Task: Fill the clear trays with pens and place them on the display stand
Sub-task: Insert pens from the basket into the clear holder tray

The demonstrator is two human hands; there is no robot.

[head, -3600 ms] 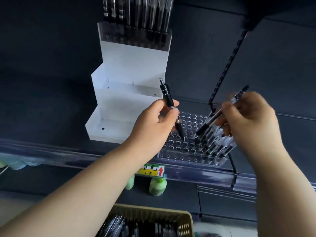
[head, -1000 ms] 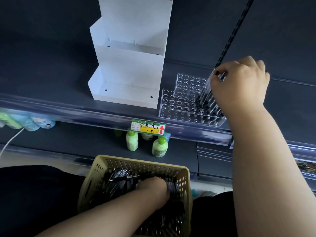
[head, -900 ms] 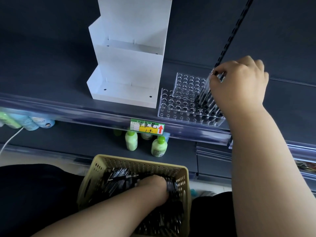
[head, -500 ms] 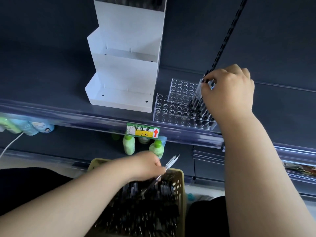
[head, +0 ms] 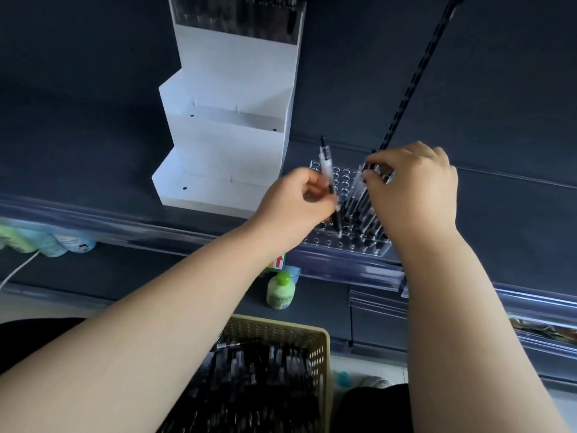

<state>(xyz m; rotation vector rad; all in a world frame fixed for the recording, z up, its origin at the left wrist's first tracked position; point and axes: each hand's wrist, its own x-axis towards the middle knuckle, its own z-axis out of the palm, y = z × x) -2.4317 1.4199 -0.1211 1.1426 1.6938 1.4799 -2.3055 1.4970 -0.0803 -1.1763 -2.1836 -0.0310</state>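
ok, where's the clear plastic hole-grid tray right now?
Head view, centre-right: the clear plastic tray sits at the front edge of the dark shelf, just right of the white stepped display stand.

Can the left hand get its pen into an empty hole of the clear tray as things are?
Probably yes. The left hand holds the pen tip-down over the clear tray, whose holes on that side look empty; the right hand and the standing pens are on the right side.
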